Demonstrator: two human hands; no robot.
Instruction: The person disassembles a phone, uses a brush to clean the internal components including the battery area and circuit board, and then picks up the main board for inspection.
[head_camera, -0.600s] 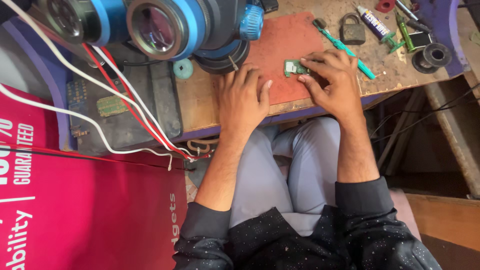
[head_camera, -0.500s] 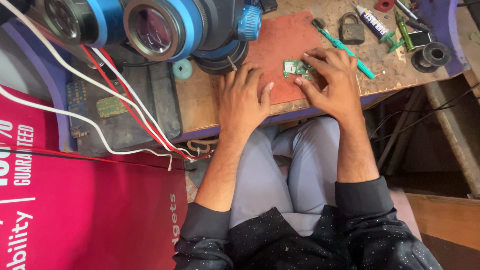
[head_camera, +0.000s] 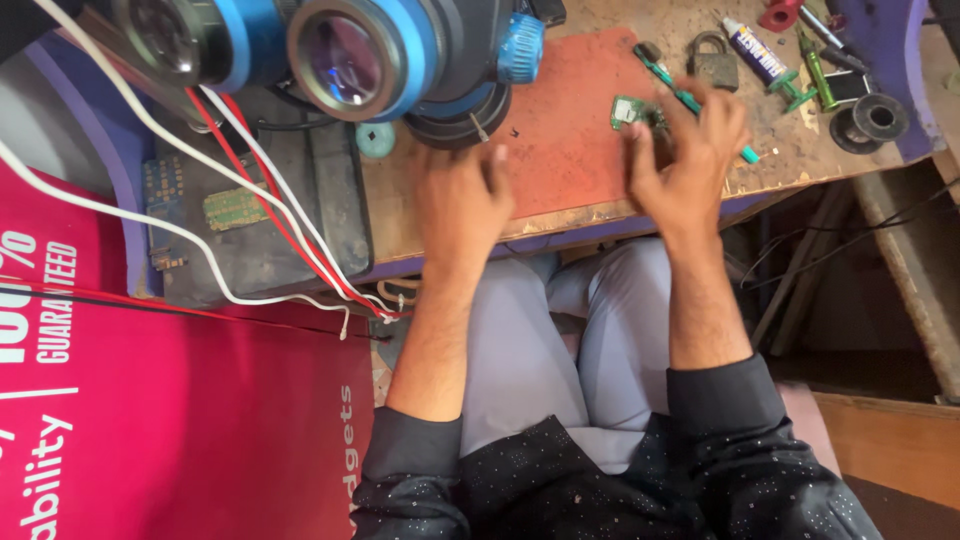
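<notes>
Working on small green circuit board (head_camera: 628, 110) at upper frame; right hand (head_camera: 690, 165) fingers curled beside it, grip unclear. Left hand (head_camera: 462, 205) flat, empty on red mat (head_camera: 570, 130). Board looks mid-job, green tool (head_camera: 690, 100) unheld.

L hand (head_camera: 462, 203) flat, palm down; R hand (head_camera: 690, 150) fingers spread.

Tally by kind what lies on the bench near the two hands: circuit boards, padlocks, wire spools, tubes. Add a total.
Small green circuit board: 1
Padlock: 1
Black spool: 1
Blue-and-white tube: 1
Total: 4
</notes>
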